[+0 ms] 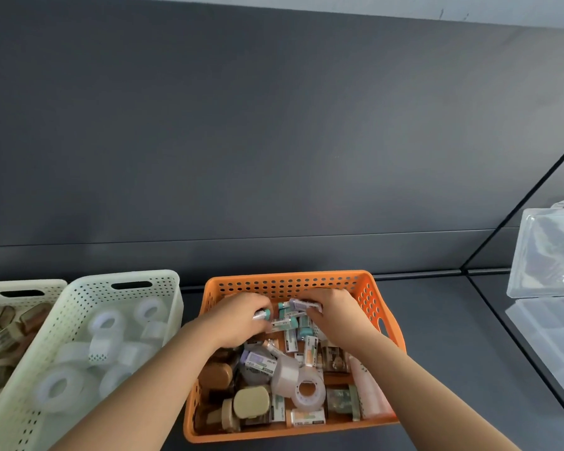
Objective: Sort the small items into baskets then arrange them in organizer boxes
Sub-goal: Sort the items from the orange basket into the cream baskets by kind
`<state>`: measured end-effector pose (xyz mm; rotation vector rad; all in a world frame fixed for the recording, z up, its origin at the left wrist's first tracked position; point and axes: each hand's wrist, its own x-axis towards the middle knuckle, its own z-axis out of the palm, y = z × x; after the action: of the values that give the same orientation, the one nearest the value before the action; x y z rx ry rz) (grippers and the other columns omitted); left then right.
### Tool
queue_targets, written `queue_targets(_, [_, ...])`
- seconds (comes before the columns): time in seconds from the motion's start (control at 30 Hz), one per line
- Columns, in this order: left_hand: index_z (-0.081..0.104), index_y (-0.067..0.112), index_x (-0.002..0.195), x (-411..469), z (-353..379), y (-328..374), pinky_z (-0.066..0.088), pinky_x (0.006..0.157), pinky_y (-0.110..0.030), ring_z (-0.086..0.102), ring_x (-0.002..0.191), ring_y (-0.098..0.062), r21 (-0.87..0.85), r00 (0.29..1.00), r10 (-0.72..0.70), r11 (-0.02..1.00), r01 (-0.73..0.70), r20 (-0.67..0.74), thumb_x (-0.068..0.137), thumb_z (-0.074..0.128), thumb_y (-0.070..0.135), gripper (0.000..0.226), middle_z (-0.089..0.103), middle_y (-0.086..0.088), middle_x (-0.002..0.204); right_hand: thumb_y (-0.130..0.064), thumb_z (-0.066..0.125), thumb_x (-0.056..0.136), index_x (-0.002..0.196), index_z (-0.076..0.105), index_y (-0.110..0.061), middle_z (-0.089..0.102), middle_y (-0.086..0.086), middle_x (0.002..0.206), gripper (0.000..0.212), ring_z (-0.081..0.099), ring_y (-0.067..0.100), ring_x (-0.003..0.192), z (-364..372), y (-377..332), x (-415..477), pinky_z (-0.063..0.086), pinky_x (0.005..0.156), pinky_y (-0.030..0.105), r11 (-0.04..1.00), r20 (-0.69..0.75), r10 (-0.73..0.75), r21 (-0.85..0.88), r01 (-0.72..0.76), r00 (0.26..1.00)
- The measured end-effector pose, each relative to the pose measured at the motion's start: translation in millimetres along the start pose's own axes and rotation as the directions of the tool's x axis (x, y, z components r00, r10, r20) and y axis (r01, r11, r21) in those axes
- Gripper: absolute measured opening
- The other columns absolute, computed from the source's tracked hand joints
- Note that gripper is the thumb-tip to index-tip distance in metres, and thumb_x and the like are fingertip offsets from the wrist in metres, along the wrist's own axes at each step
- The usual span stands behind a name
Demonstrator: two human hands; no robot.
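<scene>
Head camera: a person's two bare hands reach into the far end of an orange perforated basket (287,276) on a dark grey table (453,336). The left hand (241,317) has its fingers curled round a small teal-capped packet (263,314). The right hand (332,309) pinches a small lilac packet (302,304) just above the heap. The two hands are close together but apart.

The orange basket holds a jumble of small items: more teal and lilac labelled packets under the hands, a clear tape roll (308,390) near the middle, and a tan-lidded case (251,402) among brown cases at the near left corner.

Just to the left stands a pale green basket (124,278) filled with clear tape rolls (106,322). Beside it, at the picture's left edge, a cream basket (23,283) holds brown cases (4,340); only part of it is in view.

At the right edge, well apart from the baskets, a clear plastic organizer box (554,336) lies on the table with its lid (547,252) raised upright. What its compartments hold cannot be told from here.
</scene>
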<state>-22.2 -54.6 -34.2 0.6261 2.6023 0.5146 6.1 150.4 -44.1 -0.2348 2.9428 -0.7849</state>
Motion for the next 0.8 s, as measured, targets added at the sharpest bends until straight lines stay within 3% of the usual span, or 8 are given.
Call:
queue_targets(0.17, [0.052,0.03,0.093,-23.6,-26.8,-4.6,0.05,0.071,-0.031,0.057,0.082,-0.009,0.03,0.988,-0.055,0.998,0.06,-0.145,0.093,0.055,0.034,0.005,0.057,0.011,0.095,-0.015,0.051,0.095,0.123,0.06,-0.025,0.069,0.001,0.108,0.032,0.065,0.019,0.093,4.7,-12.3,11.7,0.056,0.08,0.031,0.976,0.119,0.012,-0.219,0.014,0.993])
queue_targets(0.43, [0.056,0.032,0.1,-47.2,-23.3,-9.6,0.038,0.054,-0.02,0.056,0.071,-0.003,-0.039,0.956,-0.151,0.989,0.146,-0.251,0.093,0.058,0.036,0.009,0.059,0.014,0.095,-0.02,0.058,0.092,0.109,0.063,-0.018,0.066,0.0,0.094,0.018,0.062,0.018,0.081,5.9,-17.5,17.6,0.052,0.073,0.028,0.927,0.151,0.035,-0.375,0.025,0.988])
queue_targets(0.6, [0.056,0.037,0.102,-64.2,-16.8,-15.0,0.033,0.052,-0.013,0.055,0.078,-0.004,-0.126,0.921,-0.192,0.979,0.158,-0.34,0.092,0.059,0.037,0.01,0.056,0.016,0.098,-0.028,0.052,0.097,0.113,0.063,-0.018,0.068,0.0,0.1,0.021,0.064,0.017,0.085,6.2,-21.7,10.9,0.054,0.077,0.029,0.951,0.124,0.006,-0.309,0.033,0.992])
queue_targets(0.8, [0.06,0.034,0.098,-109.7,-26.5,-31.4,0.036,0.055,-0.02,0.055,0.071,-0.006,-0.281,0.826,-0.26,0.951,0.129,-0.5,0.09,0.063,0.031,0.008,0.06,0.013,0.082,-0.028,0.059,0.092,0.115,0.068,-0.024,0.073,0.004,0.082,0.025,0.065,0.024,0.072,-6.0,-72.8,-0.1,0.054,0.071,0.036,0.993,-0.085,-0.099,-0.073,0.093,0.992])
